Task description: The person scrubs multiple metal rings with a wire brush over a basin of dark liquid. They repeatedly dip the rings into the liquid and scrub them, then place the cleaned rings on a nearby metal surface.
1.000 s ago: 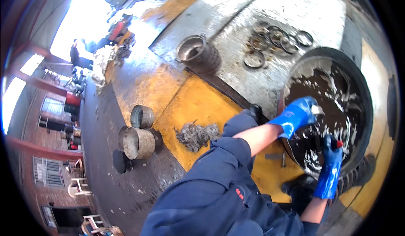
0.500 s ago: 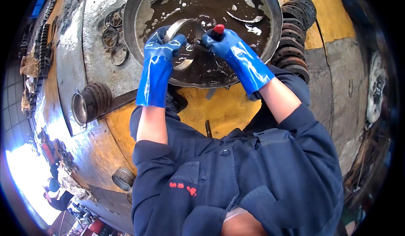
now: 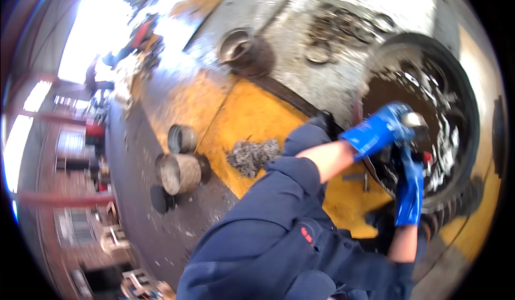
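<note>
Over a wide round basin (image 3: 466,93) of dark, foamy liquid, I have both hands in blue rubber gloves. My left hand (image 3: 396,122) is closed on a metal ring (image 3: 414,120), whose shiny curved edge shows past the fingers. Just nearer to me, my right hand (image 3: 409,167) is wrapped round a dark handle with a red end (image 3: 427,157). The working end of that tool is hidden, and motion blurs both hands. Several metal rings (image 3: 317,52) lie on the grey floor plate beyond the basin's left side.
A stack of ringed metal cylinders (image 3: 252,53) stands left of the basin. More cylinders (image 3: 182,174) sit farther left, beside a grey fibrous heap (image 3: 252,156) on the yellow floor. Dark discs (image 3: 456,206) line the basin's near right. A bright doorway (image 3: 96,32) opens at far left.
My view has swung left, so the basin and hands now appear at the right. The grey heap and more cylinders have come into view. Both hands keep their holds.
</note>
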